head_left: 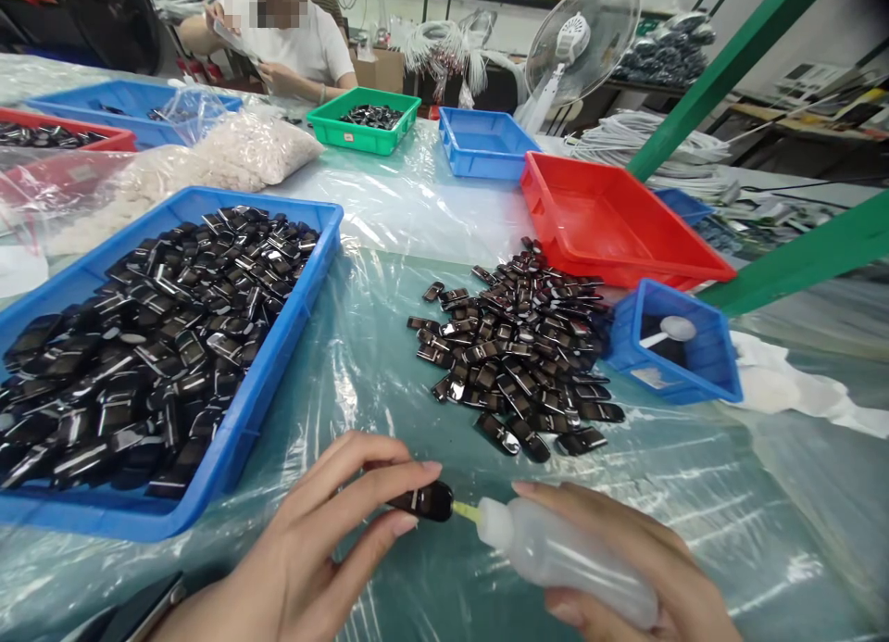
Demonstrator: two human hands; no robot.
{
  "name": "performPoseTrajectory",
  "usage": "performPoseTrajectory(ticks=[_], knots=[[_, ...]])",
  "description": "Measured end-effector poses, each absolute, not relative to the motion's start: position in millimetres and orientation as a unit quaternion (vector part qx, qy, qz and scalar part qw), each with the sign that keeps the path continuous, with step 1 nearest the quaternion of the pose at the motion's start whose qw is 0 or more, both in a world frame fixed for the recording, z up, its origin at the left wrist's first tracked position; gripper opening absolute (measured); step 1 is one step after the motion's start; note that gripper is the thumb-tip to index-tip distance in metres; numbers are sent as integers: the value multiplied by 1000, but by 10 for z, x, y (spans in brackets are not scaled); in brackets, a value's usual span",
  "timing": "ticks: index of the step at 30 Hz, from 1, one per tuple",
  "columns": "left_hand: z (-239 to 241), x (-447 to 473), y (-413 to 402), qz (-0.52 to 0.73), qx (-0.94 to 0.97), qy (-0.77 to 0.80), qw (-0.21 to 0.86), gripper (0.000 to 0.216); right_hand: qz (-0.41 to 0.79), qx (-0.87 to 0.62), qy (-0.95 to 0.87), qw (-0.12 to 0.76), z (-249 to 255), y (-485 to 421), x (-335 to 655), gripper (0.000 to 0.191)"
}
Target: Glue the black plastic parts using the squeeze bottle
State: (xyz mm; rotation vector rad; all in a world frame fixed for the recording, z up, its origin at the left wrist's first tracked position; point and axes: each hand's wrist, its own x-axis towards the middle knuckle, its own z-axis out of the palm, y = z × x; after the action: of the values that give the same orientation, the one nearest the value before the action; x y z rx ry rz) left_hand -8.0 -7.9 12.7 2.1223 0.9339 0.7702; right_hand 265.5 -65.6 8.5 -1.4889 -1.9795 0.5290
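My left hand pinches a small glossy black plastic part between thumb and fingers, low in the middle of the view. My right hand is wrapped round a translucent white squeeze bottle. The bottle's yellow nozzle touches the end of the black part. Just beyond my hands lies a loose pile of the same black parts on the plastic-covered table. A large blue tray at the left is full of more black parts.
A small blue bin with a white spoon-like item sits right of the pile, a red tray behind it. Farther back are blue and green trays, bags of white pieces, a fan and a seated person's arm.
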Motion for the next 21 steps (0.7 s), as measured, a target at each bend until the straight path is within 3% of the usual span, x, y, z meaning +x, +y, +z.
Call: performPoseTrajectory(ticks=[7,16,18,21], knots=[[98,-66,-49,311,769,419,370,32,261,-609,-669,337,149,-584,2600,31],[111,-9,20,343,652,511,443,23,388,-565,-625,374,4,-372,2413,29],[94,2,9,347,639,499,471,23,365,-576,-642,352,-50,-374,2328,34],[82,8,4,350,609,505,502,26,214,-605,-660,389,-77,-419,2272,39]])
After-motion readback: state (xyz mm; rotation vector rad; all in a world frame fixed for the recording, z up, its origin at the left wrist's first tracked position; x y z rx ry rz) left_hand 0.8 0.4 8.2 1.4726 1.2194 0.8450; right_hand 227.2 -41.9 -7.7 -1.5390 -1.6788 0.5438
